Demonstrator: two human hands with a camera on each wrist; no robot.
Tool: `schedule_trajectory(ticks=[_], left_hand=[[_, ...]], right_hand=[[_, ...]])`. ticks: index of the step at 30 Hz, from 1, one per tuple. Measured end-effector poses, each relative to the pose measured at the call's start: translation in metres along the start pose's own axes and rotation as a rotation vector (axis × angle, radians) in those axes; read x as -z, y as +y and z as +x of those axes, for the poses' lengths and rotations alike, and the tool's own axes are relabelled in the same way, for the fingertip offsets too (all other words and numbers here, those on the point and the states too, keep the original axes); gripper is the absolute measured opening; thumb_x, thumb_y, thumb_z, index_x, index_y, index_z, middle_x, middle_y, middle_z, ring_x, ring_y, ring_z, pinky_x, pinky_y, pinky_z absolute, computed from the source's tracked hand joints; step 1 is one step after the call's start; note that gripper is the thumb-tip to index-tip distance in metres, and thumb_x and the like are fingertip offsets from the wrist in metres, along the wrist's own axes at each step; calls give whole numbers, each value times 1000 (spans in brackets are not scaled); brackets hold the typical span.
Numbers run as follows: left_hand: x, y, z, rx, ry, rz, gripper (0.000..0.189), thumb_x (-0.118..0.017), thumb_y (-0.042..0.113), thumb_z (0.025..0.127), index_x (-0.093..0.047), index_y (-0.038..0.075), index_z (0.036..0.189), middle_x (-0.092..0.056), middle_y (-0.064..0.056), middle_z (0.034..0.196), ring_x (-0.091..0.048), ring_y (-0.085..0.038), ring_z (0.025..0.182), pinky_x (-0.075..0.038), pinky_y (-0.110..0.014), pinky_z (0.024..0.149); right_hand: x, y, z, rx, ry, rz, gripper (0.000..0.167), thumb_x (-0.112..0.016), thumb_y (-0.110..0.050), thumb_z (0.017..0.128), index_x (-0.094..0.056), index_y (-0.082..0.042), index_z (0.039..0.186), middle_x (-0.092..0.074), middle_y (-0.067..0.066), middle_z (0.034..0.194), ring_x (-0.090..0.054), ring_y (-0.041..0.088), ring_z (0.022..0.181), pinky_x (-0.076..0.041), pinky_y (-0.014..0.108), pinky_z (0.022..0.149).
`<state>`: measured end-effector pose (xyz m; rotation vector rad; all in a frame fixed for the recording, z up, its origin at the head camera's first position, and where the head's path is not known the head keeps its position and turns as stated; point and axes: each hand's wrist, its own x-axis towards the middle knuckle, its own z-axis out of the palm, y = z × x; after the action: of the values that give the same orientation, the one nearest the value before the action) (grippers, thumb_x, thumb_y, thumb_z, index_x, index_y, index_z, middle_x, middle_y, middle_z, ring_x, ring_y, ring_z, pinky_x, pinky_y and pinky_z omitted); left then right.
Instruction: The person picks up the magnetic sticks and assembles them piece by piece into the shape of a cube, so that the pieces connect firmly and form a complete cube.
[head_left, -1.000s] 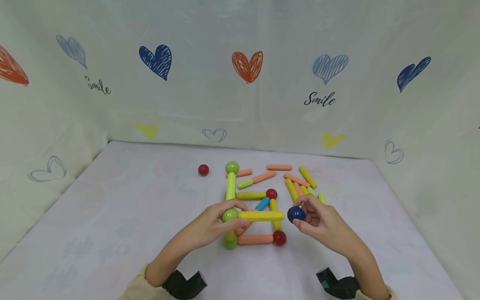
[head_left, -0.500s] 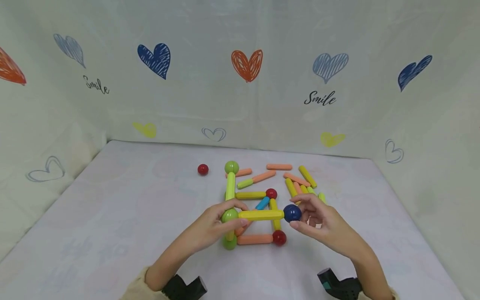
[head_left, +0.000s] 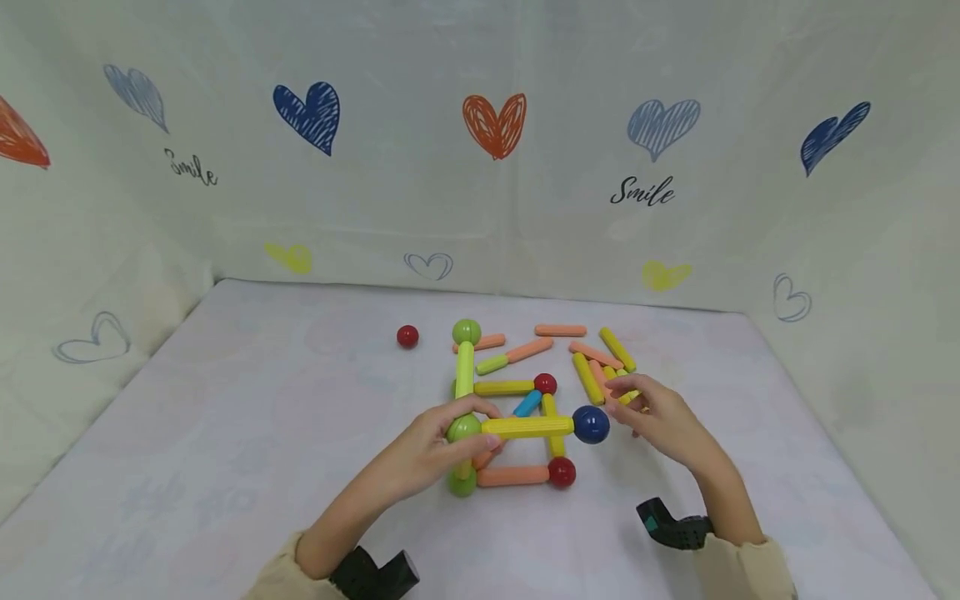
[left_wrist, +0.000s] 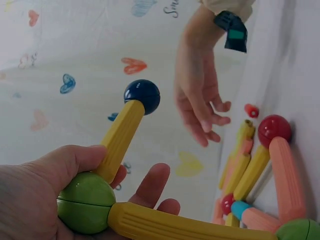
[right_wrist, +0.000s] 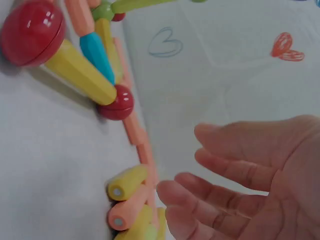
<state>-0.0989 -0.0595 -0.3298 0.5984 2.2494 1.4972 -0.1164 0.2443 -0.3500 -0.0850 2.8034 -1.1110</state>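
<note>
My left hand (head_left: 427, 443) pinches an upper green ball (head_left: 463, 429) and the near end of a yellow magnetic rod (head_left: 536, 427). That rod points right, with a dark blue ball (head_left: 591, 424) on its tip, unsupported by any hand. In the left wrist view another yellow rod (left_wrist: 190, 222) joins the held green ball (left_wrist: 86, 202) to a lower green ball (left_wrist: 300, 231). Below lies a base of rods and red balls (head_left: 562, 472), with a blue rod (head_left: 527, 404) across it. My right hand (head_left: 660, 421) holds nothing, fingers loosely bent, beside the loose rods.
Loose yellow, peach and light green rods (head_left: 587, 379) lie in a pile at the back right. More peach rods (head_left: 560, 331) are scattered behind the structure. A single red ball (head_left: 407, 337) sits at the back left. A heart-printed curtain (head_left: 562, 233) hangs behind the table.
My right hand brought the blue ball to the free end of the yellow rod, let go, and drew back to the right. The ball stays on the rod. My left hand keeps its grip.
</note>
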Motion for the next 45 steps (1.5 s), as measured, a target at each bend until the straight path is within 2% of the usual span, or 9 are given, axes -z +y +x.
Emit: schedule_trajectory(ticks=[12,15,19,23,29,34,37,40,45], left_hand=[[-1,-1,0,3,11,1,28,-61,32,90,-58,16,112,-59,-5,93,-49,-17,80,-40,-22,57],[0,-1,0,-2,12,0,28,-61,31,90,-58,15,112,-57,-6,92,-48,-17,76,-38,-21,54],[0,0,0,-4,12,0,27,-60,30,90,-58,14,112,-57,-7,93,-48,-17,76,-37,-20,54],[0,0,0,-1,11,0,27,-60,30,90,-58,14,112,-58,-6,95,-49,-18,81,-39,-21,56],[0,0,1,4,9,0,27,-60,31,90,-59,14,112,-59,-6,96,-50,-18,86,-41,-22,59],[-1,-2,1,-8,-1,0,27,-60,31,90,-58,15,111,-58,-6,94,-49,-18,83,-39,-22,58],[-2,-2,1,-10,0,2,27,-60,32,90,-58,15,111,-58,-6,95,-49,-18,82,-39,-22,58],[-2,-2,1,-7,5,6,27,-60,32,90,-58,16,112,-59,-6,98,-49,-19,90,-42,-24,64],[0,-3,0,-8,10,7,27,-60,31,90,-58,15,112,-59,-6,99,-50,-19,92,-44,-25,66]], right_hand=[[-21,8,65,-209,2,-172,31,-51,-21,96,-53,0,119,-45,6,62,-43,16,42,-36,21,44],[-21,1,68,-247,-16,-214,28,-50,-21,96,-56,1,112,-44,7,60,-40,15,40,-33,20,43],[-18,-6,67,-304,-79,-249,38,-46,-19,97,-47,-16,135,-54,16,77,-34,14,40,-32,21,43],[-15,-5,66,-277,-137,-284,53,-44,-19,98,-27,-31,146,-51,12,69,-35,15,41,-35,22,43],[-15,2,67,-261,-158,-323,39,-45,-23,98,-45,-16,136,-36,1,53,-40,16,41,-37,22,43],[-19,7,64,-231,-139,-329,46,-46,-25,97,-37,-19,143,-35,1,49,-37,15,37,-33,22,39],[-17,10,60,-238,-118,-265,51,-50,-21,95,-36,-24,143,-40,3,52,-40,18,39,-34,22,40],[-14,11,55,-235,-76,-163,47,-55,-18,91,-40,-12,135,-47,8,63,-46,20,45,-37,24,44],[-15,4,34,-90,-7,-46,33,-55,-17,92,-38,2,113,-53,10,77,-52,17,54,-43,26,53]])
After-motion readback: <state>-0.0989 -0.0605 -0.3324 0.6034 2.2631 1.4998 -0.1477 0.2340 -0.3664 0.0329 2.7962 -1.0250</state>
